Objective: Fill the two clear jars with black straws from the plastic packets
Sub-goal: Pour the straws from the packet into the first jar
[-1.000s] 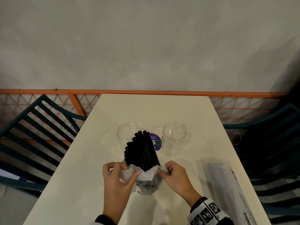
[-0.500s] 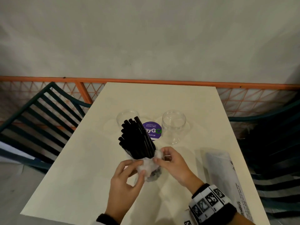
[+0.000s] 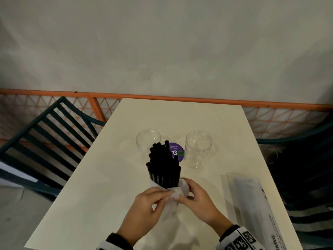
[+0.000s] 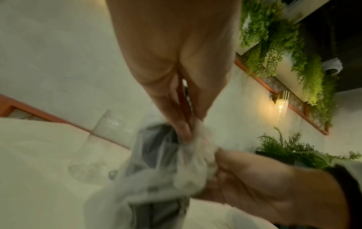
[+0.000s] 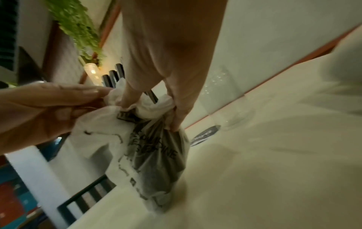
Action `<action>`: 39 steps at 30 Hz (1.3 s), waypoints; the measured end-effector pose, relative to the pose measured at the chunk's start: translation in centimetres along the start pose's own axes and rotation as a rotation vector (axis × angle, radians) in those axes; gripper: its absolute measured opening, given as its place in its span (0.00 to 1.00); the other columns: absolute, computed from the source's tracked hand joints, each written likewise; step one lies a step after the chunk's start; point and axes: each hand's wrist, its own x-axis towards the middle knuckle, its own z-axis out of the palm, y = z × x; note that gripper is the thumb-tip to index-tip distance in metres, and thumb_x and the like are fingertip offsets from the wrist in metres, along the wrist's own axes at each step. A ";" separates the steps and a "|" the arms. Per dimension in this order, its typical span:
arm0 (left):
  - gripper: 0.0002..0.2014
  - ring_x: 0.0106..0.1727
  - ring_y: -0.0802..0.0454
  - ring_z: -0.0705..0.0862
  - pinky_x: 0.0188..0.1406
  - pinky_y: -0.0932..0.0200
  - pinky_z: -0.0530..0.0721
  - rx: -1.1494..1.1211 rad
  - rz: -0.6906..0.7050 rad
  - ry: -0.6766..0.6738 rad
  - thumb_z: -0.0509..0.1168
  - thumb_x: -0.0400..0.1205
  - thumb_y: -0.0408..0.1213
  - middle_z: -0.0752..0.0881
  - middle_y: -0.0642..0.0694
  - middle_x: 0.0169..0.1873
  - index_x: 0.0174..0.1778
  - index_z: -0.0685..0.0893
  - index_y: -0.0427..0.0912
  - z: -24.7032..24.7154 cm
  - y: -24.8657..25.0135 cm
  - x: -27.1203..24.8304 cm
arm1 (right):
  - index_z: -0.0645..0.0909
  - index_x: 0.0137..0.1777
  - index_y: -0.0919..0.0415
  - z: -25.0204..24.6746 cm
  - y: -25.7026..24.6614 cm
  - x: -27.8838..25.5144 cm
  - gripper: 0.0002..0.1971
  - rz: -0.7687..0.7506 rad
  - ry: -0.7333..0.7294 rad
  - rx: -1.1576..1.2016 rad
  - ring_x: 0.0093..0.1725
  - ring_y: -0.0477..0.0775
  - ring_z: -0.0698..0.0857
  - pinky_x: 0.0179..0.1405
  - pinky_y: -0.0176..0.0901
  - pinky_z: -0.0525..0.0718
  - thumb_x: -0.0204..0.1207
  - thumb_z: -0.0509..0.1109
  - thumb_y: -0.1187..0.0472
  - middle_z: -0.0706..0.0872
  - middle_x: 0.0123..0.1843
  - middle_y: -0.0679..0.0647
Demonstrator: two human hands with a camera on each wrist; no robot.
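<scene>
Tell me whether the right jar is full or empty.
Empty. The right jar stands open and clear through to its base; the straws are in the packet both hands hold.

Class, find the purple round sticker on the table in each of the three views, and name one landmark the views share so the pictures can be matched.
Head: the purple sticker lies mid-frame on the table, between the two clear jars, partly hidden by the black straws.
Left wrist: not in view.
Right wrist: right of centre, beyond the plastic packet.
Shared landmark: the plastic packet, which both hands pinch.
</scene>
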 end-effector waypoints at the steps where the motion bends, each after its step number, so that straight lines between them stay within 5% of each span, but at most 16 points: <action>1: 0.15 0.47 0.69 0.83 0.46 0.77 0.78 0.019 0.025 -0.076 0.59 0.77 0.49 0.86 0.67 0.48 0.57 0.84 0.61 -0.6 0.0 0.2 | 0.77 0.62 0.49 -0.2 0.3 0.0 0.23 0.005 0.005 -0.003 0.60 0.48 0.83 0.54 0.40 0.86 0.68 0.77 0.53 0.85 0.60 0.50; 2: 0.15 0.46 0.70 0.83 0.45 0.77 0.77 0.079 0.056 -0.093 0.58 0.78 0.48 0.86 0.67 0.47 0.58 0.82 0.63 -1.1 0.3 0.5 | 0.77 0.63 0.49 -0.4 0.6 -0.1 0.21 0.009 0.008 -0.016 0.60 0.47 0.83 0.54 0.39 0.86 0.71 0.75 0.54 0.84 0.61 0.51; 4: 0.13 0.46 0.68 0.81 0.47 0.72 0.76 0.226 0.174 0.111 0.61 0.77 0.45 0.86 0.63 0.46 0.56 0.83 0.60 -2.3 1.3 1.3 | 0.75 0.65 0.48 -0.4 1.1 -0.3 0.20 0.012 0.008 -0.035 0.60 0.42 0.82 0.54 0.36 0.85 0.74 0.72 0.55 0.82 0.63 0.51; 7: 0.19 0.62 0.59 0.77 0.60 0.62 0.73 0.300 0.257 0.415 0.62 0.77 0.48 0.83 0.52 0.59 0.64 0.80 0.53 -3.3 3.3 3.8 | 0.73 0.68 0.48 0.0 1.3 -0.4 0.24 0.015 0.011 -0.058 0.62 0.40 0.81 0.59 0.40 0.84 0.73 0.72 0.49 0.81 0.65 0.49; 11: 0.34 0.80 0.41 0.60 0.76 0.48 0.59 0.498 0.080 0.207 0.53 0.77 0.62 0.67 0.43 0.77 0.77 0.64 0.49 -2.2 3.2 6.7 | 0.71 0.68 0.47 0.2 1.0 -0.3 0.23 0.022 -0.049 -0.110 0.64 0.38 0.79 0.60 0.34 0.81 0.74 0.72 0.50 0.79 0.66 0.46; 14: 0.32 0.73 0.42 0.74 0.70 0.49 0.71 0.644 0.022 0.025 0.46 0.79 0.62 0.78 0.44 0.70 0.71 0.74 0.45 -0.6 2.4 7.1 | 0.67 0.62 0.40 0.2 0.7 -0.2 0.20 0.070 -0.127 -0.262 0.60 0.31 0.79 0.53 0.22 0.77 0.74 0.70 0.48 0.79 0.63 0.40; 16: 0.33 0.69 0.45 0.79 0.67 0.51 0.76 0.667 -0.003 -0.032 0.40 0.81 0.61 0.84 0.45 0.64 0.65 0.81 0.43 -0.3 2.3 7.0 | 0.65 0.66 0.43 0.1 1.0 -0.1 0.26 0.113 -0.162 -0.307 0.60 0.31 0.79 0.54 0.20 0.77 0.71 0.71 0.44 0.78 0.64 0.41; 20: 0.31 0.69 0.47 0.78 0.74 0.57 0.64 0.672 0.092 -0.037 0.39 0.83 0.56 0.83 0.45 0.66 0.67 0.79 0.43 -0.4 1.9 6.3 | 0.63 0.76 0.55 -0.1 1.7 0.5 0.46 0.174 -0.191 -0.394 0.68 0.46 0.76 0.69 0.39 0.76 0.61 0.69 0.31 0.74 0.70 0.50; 23: 0.26 0.68 0.48 0.80 0.69 0.53 0.75 0.644 0.121 -0.073 0.39 0.85 0.52 0.83 0.47 0.65 0.69 0.75 0.50 -1.2 1.7 6.0 | 0.70 0.67 0.48 0.3 1.3 0.5 0.49 0.149 -0.126 -0.321 0.63 0.44 0.79 0.56 0.28 0.80 0.47 0.65 0.21 0.77 0.65 0.48; 25: 0.25 0.70 0.48 0.77 0.70 0.52 0.75 0.581 0.125 -0.076 0.40 0.85 0.53 0.80 0.49 0.68 0.68 0.77 0.54 -1.9 1.5 5.8 | 0.71 0.59 0.38 0.8 1.0 0.1 0.40 0.083 -0.056 -0.292 0.60 0.42 0.80 0.49 0.24 0.81 0.47 0.63 0.19 0.79 0.61 0.44; 28: 0.25 0.79 0.61 0.59 0.77 0.68 0.55 0.319 0.117 0.093 0.41 0.82 0.59 0.65 0.59 0.76 0.70 0.72 0.61 -4.0 0.5 5.6 | 0.77 0.56 0.28 0.9 -0.6 0.4 0.28 -0.103 0.088 -0.260 0.58 0.42 0.81 0.52 0.27 0.80 0.55 0.67 0.23 0.82 0.56 0.37; 30: 0.22 0.80 0.67 0.53 0.75 0.75 0.49 0.145 0.115 0.190 0.45 0.82 0.59 0.62 0.64 0.77 0.72 0.67 0.66 -5.8 0.4 5.9 | 0.77 0.59 0.31 0.5 -2.8 1.1 0.23 -0.237 0.165 -0.295 0.59 0.38 0.80 0.53 0.22 0.77 0.62 0.71 0.36 0.81 0.58 0.35; 34: 0.23 0.77 0.71 0.60 0.75 0.75 0.57 -0.064 0.135 0.254 0.52 0.81 0.51 0.65 0.63 0.76 0.74 0.61 0.61 -8.9 -0.1 7.5 | 0.74 0.64 0.40 -0.4 -8.2 3.5 0.23 -0.454 0.361 -0.568 0.65 0.26 0.69 0.63 0.20 0.68 0.67 0.64 0.48 0.74 0.58 0.34; 37: 0.23 0.72 0.80 0.59 0.69 0.84 0.54 0.013 0.079 0.222 0.52 0.81 0.47 0.66 0.59 0.76 0.74 0.60 0.60 -10.7 -1.5 9.8 | 0.71 0.66 0.52 -1.3 -11.9 6.4 0.22 -0.710 0.470 -0.924 0.67 0.44 0.70 0.75 0.51 0.60 0.71 0.61 0.54 0.72 0.59 0.45; 39: 0.24 0.73 0.77 0.56 0.64 0.89 0.48 0.062 0.023 0.174 0.49 0.84 0.48 0.60 0.57 0.79 0.77 0.55 0.57 -11.0 -2.3 11.5 | 0.72 0.64 0.55 -1.7 -13.8 8.4 0.20 -0.779 0.495 -1.097 0.68 0.54 0.71 0.78 0.58 0.53 0.71 0.61 0.57 0.73 0.59 0.50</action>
